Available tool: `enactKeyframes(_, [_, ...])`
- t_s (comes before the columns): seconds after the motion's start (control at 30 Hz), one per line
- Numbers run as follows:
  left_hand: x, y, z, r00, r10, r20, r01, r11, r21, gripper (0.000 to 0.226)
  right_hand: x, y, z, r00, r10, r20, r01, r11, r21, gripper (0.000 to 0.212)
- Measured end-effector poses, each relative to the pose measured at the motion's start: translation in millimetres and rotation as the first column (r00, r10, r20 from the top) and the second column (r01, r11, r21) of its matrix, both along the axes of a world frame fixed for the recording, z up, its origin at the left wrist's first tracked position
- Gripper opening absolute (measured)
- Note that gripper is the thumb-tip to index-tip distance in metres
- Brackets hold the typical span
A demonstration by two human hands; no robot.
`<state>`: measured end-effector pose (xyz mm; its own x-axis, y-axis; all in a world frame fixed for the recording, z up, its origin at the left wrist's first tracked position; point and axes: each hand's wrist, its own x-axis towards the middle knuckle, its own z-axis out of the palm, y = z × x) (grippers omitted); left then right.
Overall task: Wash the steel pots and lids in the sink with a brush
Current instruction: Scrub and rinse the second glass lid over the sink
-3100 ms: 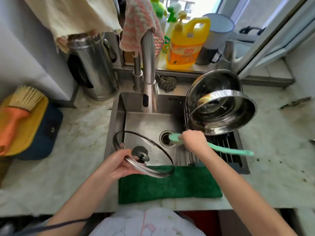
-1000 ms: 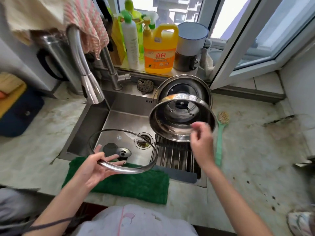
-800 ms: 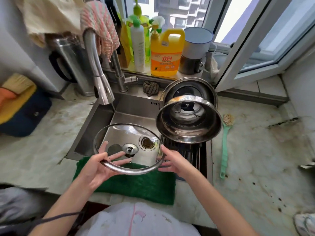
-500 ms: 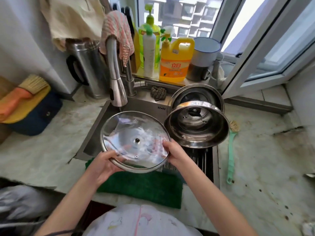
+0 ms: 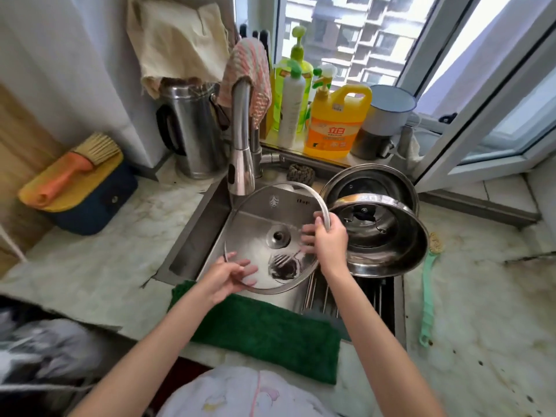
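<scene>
Glass lid (image 5: 264, 219): held up over the sink at the centre of the frame, tilted so its face looks toward the camera, steel rim all round and a round knob fitting at its middle.
Left hand (image 5: 225, 278): grips the lid's lower left edge; its fingers (image 5: 245, 269) are spread across the glass with the rim running under them.
Right hand (image 5: 329, 243): holds the lid's right edge, fingers (image 5: 307, 237) curled round the rim and showing through the glass.
Sink (image 5: 195, 236): steel basin, centre of the frame; the drain (image 5: 284, 266) shows through the lid, and the faucet (image 5: 240, 152) hangs just above the lid's upper left edge.
Steel pot (image 5: 388, 245): right of centre, tipped on its side on the rack (image 5: 373, 296) with its open mouth toward the camera, just beside the right hand.
Second steel vessel (image 5: 370, 182): behind the pot, also tilted; whether it is a pot or a lid is unclear.
Brush (image 5: 428, 293): pale green handle, lying on the worktop (image 5: 481, 311) at the right, bristle head toward the window, apart from both hands.
Green cloth (image 5: 264, 329): spread over the sink's near edge, lower centre.
Upper centre: yellow detergent bottle (image 5: 334, 127) on the window sill, steel kettle (image 5: 192, 130) to its left.
Left edge: orange brush (image 5: 69, 173) resting on a yellow and blue box.
</scene>
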<state>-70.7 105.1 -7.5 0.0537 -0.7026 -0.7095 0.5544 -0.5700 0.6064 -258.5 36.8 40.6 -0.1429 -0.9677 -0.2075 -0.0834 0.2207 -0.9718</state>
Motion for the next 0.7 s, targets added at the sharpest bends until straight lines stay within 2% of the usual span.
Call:
enactKeyframes(0.07, [-13, -4, -7, 1.000, -0.026, -0.017, 0.027, 0.999, 0.029, 0.058, 0, -3, 14, 0.991, -0.013, -0.134, 0.000, 0.996, -0.091, 0.020])
enactKeyframes(0.17, [-23, -11, -17, 0.991, -0.122, 0.055, 0.120, 0.992, 0.039, 0.066, 2, 1, 30, 0.941, -0.023, -0.338, -0.081, 0.953, -0.291, 0.018])
enactKeyframes(0.23, [-23, -13, -19, 0.977, -0.173, 0.127, 0.167, 0.984, 0.056, 0.061, -3, 8, 34, 0.849, -0.067, -0.525, -0.200, 0.878, -0.436, 0.024])
enactKeyframes(0.3, [-18, -14, -16, 0.940, -0.250, 0.231, 0.243, 0.968, 0.062, 0.055, -12, 15, 35, 0.757, -0.150, -0.636, -0.327, 0.757, -0.566, 0.029])
enactKeyframes(0.4, [-8, -17, -9, 0.857, -0.311, 0.412, 0.326, 0.945, 0.034, 0.049, -32, 24, 29, 0.758, -0.179, -0.627, -0.418, 0.604, -0.678, 0.033])
enactKeyframes(0.5, [-8, -21, 5, 0.765, -0.300, 0.570, 0.412, 0.908, -0.075, 0.050, -51, 34, 26, 0.797, -0.167, -0.580, -0.428, 0.522, -0.738, 0.037])
enactKeyframes(0.53, [-10, -22, 11, 0.761, -0.276, 0.588, 0.425, 0.896, -0.130, 0.049, -56, 37, 27, 0.800, -0.161, -0.578, -0.439, 0.500, -0.747, 0.040])
enactKeyframes(0.57, [-14, -23, 20, 0.797, -0.247, 0.551, 0.414, 0.888, -0.199, 0.047, -60, 38, 29, 0.802, -0.152, -0.578, -0.454, 0.476, -0.754, 0.041])
enactKeyframes(0.6, [-16, -26, 28, 0.876, -0.225, 0.426, 0.359, 0.895, -0.265, 0.046, -64, 38, 30, 0.802, -0.141, -0.581, -0.473, 0.444, -0.761, 0.041])
enactKeyframes(0.63, [-19, -29, 39, 0.959, -0.209, 0.193, 0.262, 0.912, -0.315, 0.051, -68, 39, 31, 0.802, -0.126, -0.584, -0.494, 0.409, -0.767, 0.041])
enactKeyframes(0.67, [-19, -35, 49, 0.976, -0.183, -0.117, 0.136, 0.935, -0.326, 0.062, -72, 39, 33, 0.797, -0.107, -0.594, -0.522, 0.371, -0.768, 0.039])
enactKeyframes(0.7, [-18, -41, 59, 0.902, -0.141, -0.408, 0.019, 0.958, -0.288, 0.075, -74, 38, 33, 0.784, -0.087, -0.614, -0.560, 0.326, -0.761, 0.036])
